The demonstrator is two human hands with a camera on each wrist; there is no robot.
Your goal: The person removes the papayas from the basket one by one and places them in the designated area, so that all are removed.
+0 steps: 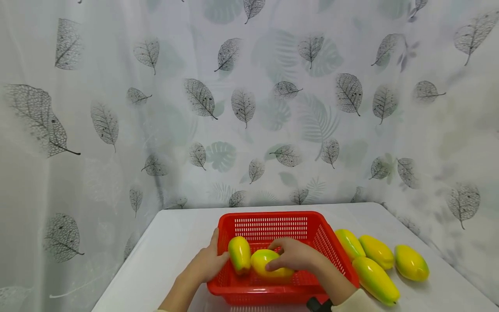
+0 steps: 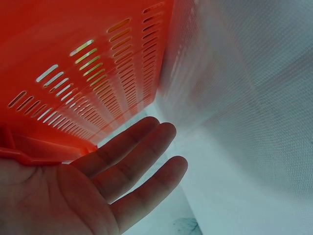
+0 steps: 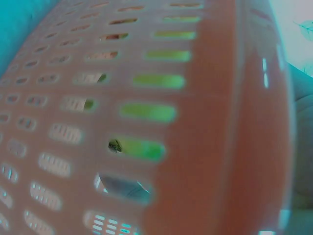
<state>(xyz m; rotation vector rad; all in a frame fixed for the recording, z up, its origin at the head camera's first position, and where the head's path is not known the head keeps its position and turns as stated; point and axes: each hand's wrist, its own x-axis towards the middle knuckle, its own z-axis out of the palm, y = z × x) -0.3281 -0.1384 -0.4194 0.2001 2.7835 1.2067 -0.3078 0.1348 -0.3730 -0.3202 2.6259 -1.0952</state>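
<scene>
Beside red basket [image 1: 273, 291], four yellow-green fruits [image 1: 376, 281], leaf-print curtain [image 1: 257, 141] behind

Left hand [image 1: 208, 262]: one, bare; thumb held off from the fingers, which lie straight, slightly fanned, three of them [image 2: 142, 156] showing beside the palm. Left forearm [image 1: 180, 289]: reaching forward and inward. Right hand [image 1: 292, 255]: one, bare; knuckles uppermost, fingers bent, thumb set opposite them. Right forearm [image 1: 331, 277]: angled inward; pale sleeve [image 1: 356, 303] near the wrist.
</scene>
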